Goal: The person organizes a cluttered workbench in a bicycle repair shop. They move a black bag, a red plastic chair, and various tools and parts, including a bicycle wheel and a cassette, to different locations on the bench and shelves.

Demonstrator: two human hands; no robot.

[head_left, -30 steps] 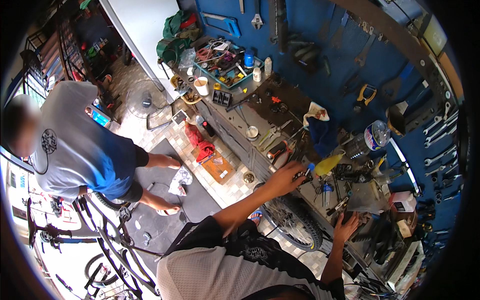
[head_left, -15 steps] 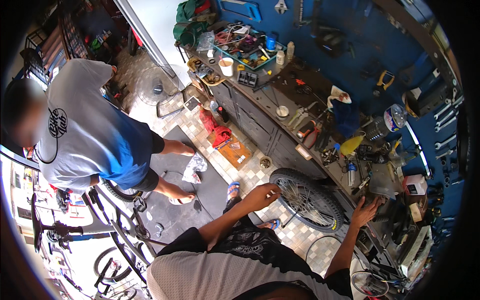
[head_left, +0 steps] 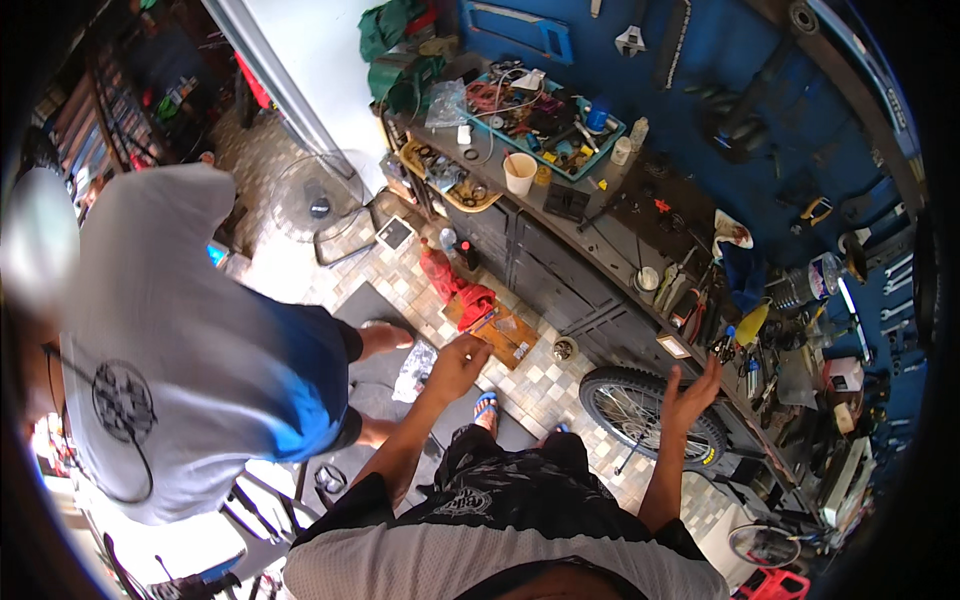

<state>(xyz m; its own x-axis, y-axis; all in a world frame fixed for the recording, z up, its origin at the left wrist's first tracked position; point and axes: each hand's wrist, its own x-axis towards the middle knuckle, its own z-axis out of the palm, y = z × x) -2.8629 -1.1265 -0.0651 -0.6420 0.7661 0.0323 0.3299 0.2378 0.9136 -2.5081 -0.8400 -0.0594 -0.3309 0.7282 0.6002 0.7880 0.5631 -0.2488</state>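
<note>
My left hand (head_left: pixel 459 367) is raised over the floor mat, its fingers curled into a pinch. Whatever it pinches, if anything, is too small to name. My right hand (head_left: pixel 688 396) hangs in the air beside the workbench edge, fingers apart, holding nothing. Below it a bicycle wheel (head_left: pixel 598 391) with a black knobby tyre leans by the bench cabinets, partly hidden by that hand and forearm. Pliers and other hand tools lie on the workbench (head_left: pixel 612 238) beyond the right hand.
Close on my left a co-worker in a grey and blue shirt (head_left: pixel 190 300) bends over a bicycle. A wooden board (head_left: pixel 520 349) with a red cloth (head_left: pixel 474 304) lies on the tiles. A fan (head_left: pixel 318 200), a white cup (head_left: pixel 520 173) and a teal parts tray (head_left: pixel 600 152) are farther off.
My right hand has left the cluttered bench top and moved left, its fingers spread. My left hand has moved left, away from the wheel. The co-worker appears nearer, and my view has shifted.
</note>
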